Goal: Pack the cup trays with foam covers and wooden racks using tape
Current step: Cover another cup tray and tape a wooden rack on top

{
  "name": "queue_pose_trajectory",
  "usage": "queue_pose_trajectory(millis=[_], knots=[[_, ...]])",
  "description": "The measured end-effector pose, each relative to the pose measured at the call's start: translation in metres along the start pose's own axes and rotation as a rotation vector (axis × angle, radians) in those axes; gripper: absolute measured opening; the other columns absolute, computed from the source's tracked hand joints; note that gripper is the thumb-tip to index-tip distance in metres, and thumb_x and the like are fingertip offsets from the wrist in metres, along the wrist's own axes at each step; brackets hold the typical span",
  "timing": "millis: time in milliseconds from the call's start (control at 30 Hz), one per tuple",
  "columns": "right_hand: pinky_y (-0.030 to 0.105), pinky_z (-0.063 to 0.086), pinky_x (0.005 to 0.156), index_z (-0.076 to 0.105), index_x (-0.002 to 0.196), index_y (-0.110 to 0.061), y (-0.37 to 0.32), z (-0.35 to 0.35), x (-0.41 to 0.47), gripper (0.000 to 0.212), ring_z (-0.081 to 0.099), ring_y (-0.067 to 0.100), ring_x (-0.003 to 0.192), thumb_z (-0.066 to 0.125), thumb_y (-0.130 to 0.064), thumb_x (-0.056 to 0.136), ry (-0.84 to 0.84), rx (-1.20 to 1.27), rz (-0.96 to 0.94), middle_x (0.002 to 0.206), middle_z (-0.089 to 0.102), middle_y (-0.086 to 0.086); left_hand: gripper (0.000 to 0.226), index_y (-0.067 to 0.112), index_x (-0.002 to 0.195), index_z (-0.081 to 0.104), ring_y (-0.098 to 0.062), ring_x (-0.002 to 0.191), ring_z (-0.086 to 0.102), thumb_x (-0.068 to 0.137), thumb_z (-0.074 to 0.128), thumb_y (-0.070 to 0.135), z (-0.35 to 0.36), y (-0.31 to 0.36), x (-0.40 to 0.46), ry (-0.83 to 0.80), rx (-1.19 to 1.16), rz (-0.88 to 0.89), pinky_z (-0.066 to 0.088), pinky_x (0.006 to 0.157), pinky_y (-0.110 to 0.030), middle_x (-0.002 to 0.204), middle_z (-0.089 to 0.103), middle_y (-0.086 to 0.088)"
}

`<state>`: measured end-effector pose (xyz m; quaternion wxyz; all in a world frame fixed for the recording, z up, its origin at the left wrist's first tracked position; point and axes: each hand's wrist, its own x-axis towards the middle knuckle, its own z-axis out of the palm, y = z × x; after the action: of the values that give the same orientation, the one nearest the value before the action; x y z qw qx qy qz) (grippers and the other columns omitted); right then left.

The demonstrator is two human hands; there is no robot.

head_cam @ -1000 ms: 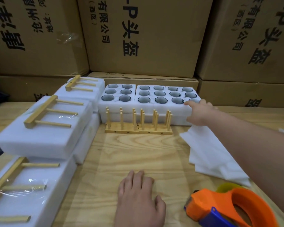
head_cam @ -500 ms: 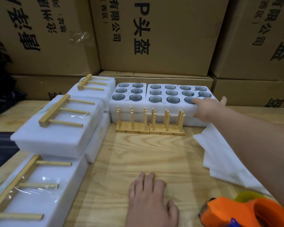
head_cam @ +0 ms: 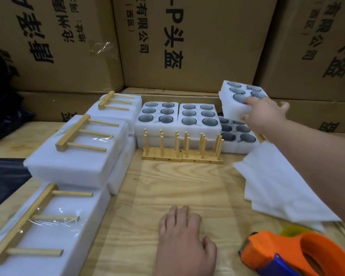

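Note:
My right hand (head_cam: 264, 114) grips a white foam cup tray (head_cam: 235, 100) holding grey cups and has it lifted and tilted above another cup tray (head_cam: 237, 136) at the back right. Two more cup trays (head_cam: 159, 116) (head_cam: 198, 116) sit side by side at the back centre. In front of them stand two wooden peg racks (head_cam: 182, 150). Thin foam cover sheets (head_cam: 277, 186) lie on the right under my forearm. My left hand (head_cam: 184, 242) rests flat and empty on the wooden table. An orange tape dispenser (head_cam: 295, 253) lies at the front right.
Several packed foam bundles with wooden racks taped on top (head_cam: 78, 150) (head_cam: 38, 226) (head_cam: 116, 104) are stacked along the left. Large cardboard boxes (head_cam: 187, 42) wall off the back. A dark bag (head_cam: 2, 108) sits at far left.
My right hand has closed on the rightmost top cup tray and lifted it up and to the right, uncovering another tray beneath. My left hand stayed flat on the table.

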<state>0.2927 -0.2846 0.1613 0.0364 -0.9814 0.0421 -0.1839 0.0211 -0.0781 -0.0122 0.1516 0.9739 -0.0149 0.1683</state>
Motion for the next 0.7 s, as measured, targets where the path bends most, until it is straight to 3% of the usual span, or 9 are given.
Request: queue_pose_trajectory(millis=[133, 267, 400, 467, 533, 600, 667, 700], knots=[[0.051, 0.019, 0.112, 0.051, 0.132, -0.047, -0.007, -0.042, -0.03, 0.04, 0.05, 0.028, 0.123, 0.059, -0.046, 0.094, 0.084, 0.067, -0.056, 0.125, 0.056, 0.007, 0.04, 0.031, 0.094, 0.07, -0.028, 0.122, 0.062, 0.061, 0.058, 0.051, 0.0, 0.0, -0.002, 0.001, -0.017, -0.014, 0.05, 0.102, -0.048, 0.122, 0.069, 0.003], [0.046, 0.02, 0.109, 0.05, 0.135, -0.047, -0.024, -0.079, -0.081, 0.043, 0.052, 0.024, 0.116, 0.06, -0.052, 0.094, 0.066, 0.136, -0.143, 0.115, 0.053, 0.003, 0.052, 0.031, 0.116, 0.063, -0.027, 0.141, 0.04, 0.075, 0.039, 0.053, 0.001, -0.002, -0.004, -0.09, -0.038, -0.026, 0.028, 0.118, -0.046, 0.143, 0.053, 0.002], [0.044, 0.02, 0.106, 0.048, 0.133, -0.048, -0.039, -0.1, -0.143, 0.044, 0.046, 0.019, 0.101, 0.059, -0.059, 0.092, 0.01, 0.135, -0.242, 0.105, 0.047, -0.005, 0.058, 0.033, 0.131, 0.053, -0.022, 0.148, 0.023, 0.081, 0.032, 0.052, -0.004, -0.004, -0.003, -0.177, -0.062, -0.043, 0.012, 0.123, -0.04, 0.152, 0.04, 0.005], [0.043, 0.02, 0.105, 0.046, 0.134, -0.05, -0.046, -0.103, -0.173, 0.046, 0.045, 0.019, 0.1, 0.058, -0.061, 0.091, -0.012, 0.139, -0.286, 0.106, 0.047, -0.006, 0.051, 0.032, 0.133, 0.056, -0.02, 0.147, 0.028, 0.085, 0.042, 0.043, -0.009, -0.009, -0.001, -0.184, -0.268, -0.086, 0.016, 0.123, -0.036, 0.149, 0.047, 0.006], [0.043, 0.02, 0.103, 0.046, 0.135, -0.049, -0.053, -0.103, -0.202, 0.047, 0.05, 0.021, 0.108, 0.057, -0.062, 0.091, -0.033, 0.141, -0.322, 0.11, 0.051, -0.005, 0.041, 0.034, 0.131, 0.058, -0.016, 0.136, 0.048, 0.093, 0.052, 0.022, -0.022, -0.015, -0.001, -0.119, -0.708, -0.217, 0.032, 0.118, -0.034, 0.137, 0.06, 0.004], [0.044, 0.019, 0.102, 0.045, 0.136, -0.049, -0.059, -0.102, -0.227, 0.048, 0.051, 0.021, 0.116, 0.055, -0.062, 0.091, -0.044, 0.144, -0.348, 0.118, 0.056, -0.003, 0.051, 0.04, 0.131, 0.05, -0.011, 0.124, 0.058, 0.098, 0.048, 0.001, -0.037, -0.023, -0.002, -0.135, -1.06, -0.297, 0.042, 0.11, -0.028, 0.133, 0.059, 0.006], [0.044, 0.018, 0.101, 0.044, 0.136, -0.048, -0.065, -0.1, -0.248, 0.048, 0.05, 0.024, 0.118, 0.053, -0.062, 0.092, -0.067, 0.157, -0.36, 0.121, 0.057, -0.002, 0.053, 0.044, 0.129, 0.048, -0.008, 0.125, 0.056, 0.099, 0.045, 0.0, -0.045, -0.037, -0.003, -0.199, -1.011, -0.241, 0.039, 0.104, -0.012, 0.133, 0.057, 0.016], [0.044, 0.018, 0.101, 0.044, 0.137, -0.048, -0.068, -0.098, -0.257, 0.047, 0.05, 0.025, 0.118, 0.052, -0.062, 0.093, -0.078, 0.164, -0.364, 0.121, 0.056, -0.002, 0.049, 0.045, 0.133, 0.048, -0.01, 0.132, 0.05, 0.099, 0.045, 0.009, -0.046, -0.05, -0.004, -0.199, -0.794, -0.158, 0.034, 0.108, -0.011, 0.138, 0.054, 0.019]])
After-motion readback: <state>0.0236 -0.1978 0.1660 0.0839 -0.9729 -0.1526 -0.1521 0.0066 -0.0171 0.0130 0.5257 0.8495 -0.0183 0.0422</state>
